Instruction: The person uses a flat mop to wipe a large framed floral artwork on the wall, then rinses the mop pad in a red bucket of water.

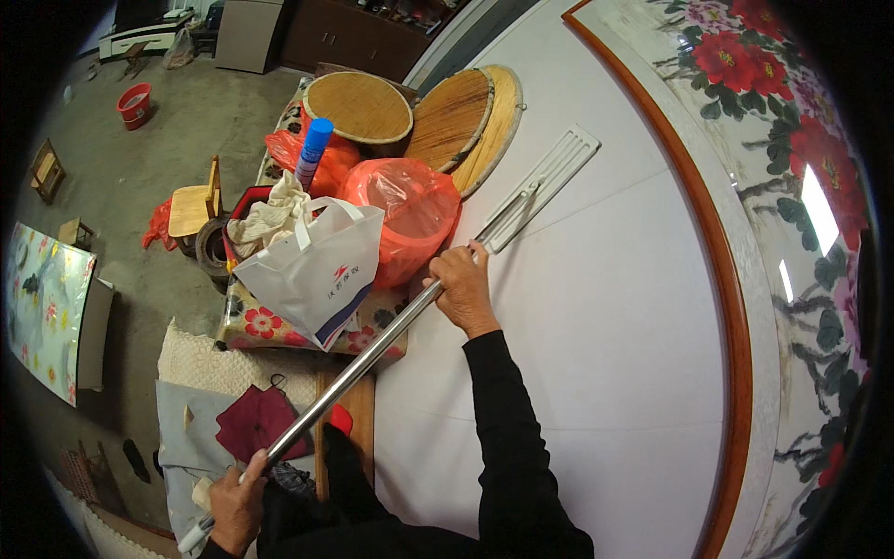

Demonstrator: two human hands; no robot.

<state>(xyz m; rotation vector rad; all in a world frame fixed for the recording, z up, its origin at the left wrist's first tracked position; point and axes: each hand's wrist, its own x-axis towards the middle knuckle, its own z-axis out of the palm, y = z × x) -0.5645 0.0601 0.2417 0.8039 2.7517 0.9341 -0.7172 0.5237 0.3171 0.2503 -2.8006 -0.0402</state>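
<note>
A flat mop runs diagonally across the view, with a shiny metal pole (357, 370) and a slotted white head plate (552, 183). No pad can be made out on the plate, which lies close against the white wall (594, 335); whether it touches is unclear. Near the head, my right hand (459, 288) is wrapped around the pole. Lower left, my left hand (237, 504) grips the pole close to its white end cap (195, 534). Beneath the pole stands a white shopping bag (307, 272) on a table with a flowered cover (262, 323).
Red plastic bags (401, 202), a blue-capped spray can (314, 150) and round woven lids (360, 108) crowd the table. A wood-framed flower painting (726, 307) hangs at right. Below lies a maroon cloth (258, 423) on a padded seat. A wooden chair (192, 209) and red bucket (134, 105) stand left.
</note>
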